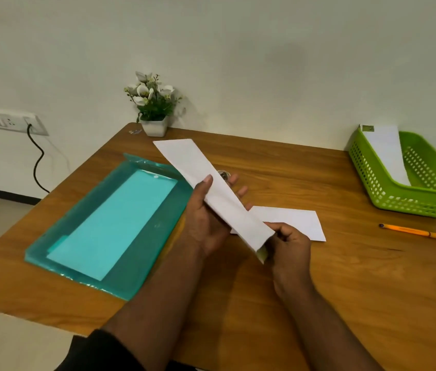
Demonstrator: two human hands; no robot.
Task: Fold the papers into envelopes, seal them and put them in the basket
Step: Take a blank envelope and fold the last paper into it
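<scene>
My left hand (206, 210) cradles the long folded paper (211, 194) above the tabletop (318, 263); my right hand (289, 245) pinches its near end.

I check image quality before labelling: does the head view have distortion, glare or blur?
Head view: wide-angle bending curves the brown wooden table edges; soft sheen on the teal plastic folder; the long white folded paper and both hands are slightly soft; lighting is dim and even.

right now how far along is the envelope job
Done: one white envelope stands in the green plastic basket. In hand: both hands, left and right, hold a long folded white paper above the wooden table. Left: a smaller folded paper on the table, plus sealing.
</scene>
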